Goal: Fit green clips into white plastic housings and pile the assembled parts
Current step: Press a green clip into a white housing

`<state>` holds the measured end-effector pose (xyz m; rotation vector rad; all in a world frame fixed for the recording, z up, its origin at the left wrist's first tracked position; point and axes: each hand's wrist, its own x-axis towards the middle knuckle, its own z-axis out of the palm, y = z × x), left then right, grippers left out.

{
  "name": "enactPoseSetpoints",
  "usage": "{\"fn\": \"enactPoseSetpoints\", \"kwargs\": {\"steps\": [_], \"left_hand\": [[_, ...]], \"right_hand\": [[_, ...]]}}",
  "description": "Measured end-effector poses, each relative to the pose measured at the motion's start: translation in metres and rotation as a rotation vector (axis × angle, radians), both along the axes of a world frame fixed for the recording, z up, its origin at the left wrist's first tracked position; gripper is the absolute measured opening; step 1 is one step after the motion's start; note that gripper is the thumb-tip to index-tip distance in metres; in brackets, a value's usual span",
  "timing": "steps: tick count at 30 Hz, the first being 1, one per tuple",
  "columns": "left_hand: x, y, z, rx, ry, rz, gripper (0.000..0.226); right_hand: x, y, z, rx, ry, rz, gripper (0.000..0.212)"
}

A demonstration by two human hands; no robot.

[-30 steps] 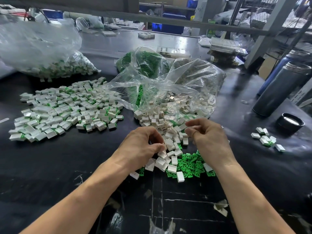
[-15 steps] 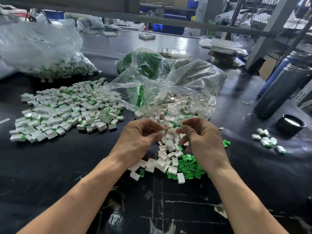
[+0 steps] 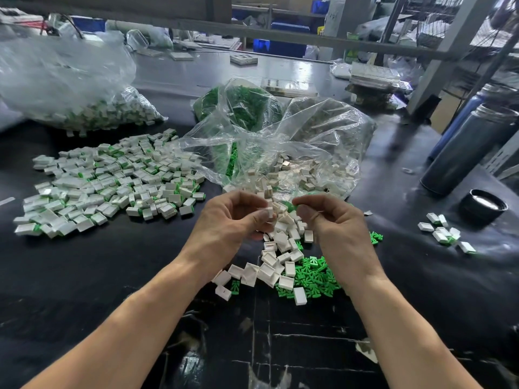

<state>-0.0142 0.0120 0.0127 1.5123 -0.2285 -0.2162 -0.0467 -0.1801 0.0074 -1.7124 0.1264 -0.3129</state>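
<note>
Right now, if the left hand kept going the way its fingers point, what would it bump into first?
Probably the right hand. The left hand pinches a white housing, fingertips aimed across at the other hand, which pinches a green clip. The housing would likely touch first, though depth is unclear.

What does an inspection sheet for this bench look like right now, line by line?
Surface: black table, scuffed, white marks near front edge.
Job's things: assembled pile at left; loose white housings and green clips at centre; open bags behind.
Clutter: grey flask, black lid, small group of parts at right.
Grippers: left hand pinches a white housing; right hand pinches a green clip.
Cables: nothing seen.
Surroundings: shelving, blue bins.
</note>
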Motion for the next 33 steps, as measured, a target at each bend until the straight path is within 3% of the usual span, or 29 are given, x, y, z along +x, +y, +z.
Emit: {"fn": "enactPoseSetpoints", "kwargs": {"steps": [5, 9, 28, 33], "left_hand": [[0.001, -0.003, -0.001, 0.011, -0.01, 0.03, 0.011], [0.001, -0.004, -0.001, -0.082, 0.061, 0.019, 0.012], [0.003, -0.007, -0.009, -0.158, 0.105, 0.015, 0.024], [0.001, -0.008, -0.009, -0.129, 0.062, 0.004, 0.013]], "right_hand": [[0.001, -0.001, -0.001, 0.187, 0.029, 0.056, 0.004], [0.0, 0.007, -0.002, 0.293, 0.008, 0.12, 0.003], [0.001, 0.015, -0.008, 0.122, -0.006, 0.132, 0.005], [0.0, 0.015, -0.008, 0.19, 0.02, 0.145, 0.009]]}}
